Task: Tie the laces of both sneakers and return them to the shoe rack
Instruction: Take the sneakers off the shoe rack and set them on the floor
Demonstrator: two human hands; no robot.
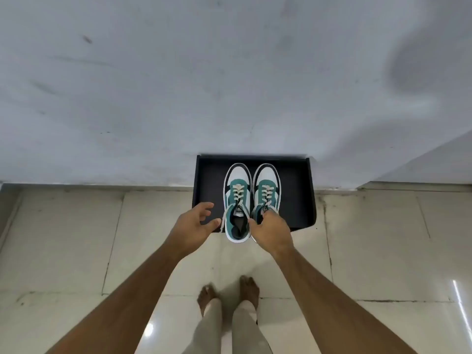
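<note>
Sitting mid-frame on the shoe rack (293, 190), both sneakers (237, 198) are aligned toes-up. Right hand (272, 229) is pinched on right sneaker's (265, 192) heel collar; left hand (195, 223) is held open, empty, beside left sneaker's heel.

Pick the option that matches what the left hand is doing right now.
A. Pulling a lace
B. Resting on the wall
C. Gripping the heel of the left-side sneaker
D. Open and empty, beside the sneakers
D: the left hand has its fingers spread and touches nothing, just left of the sneakers on the black shoe rack, while the right hand is at the shoe collars.
</note>
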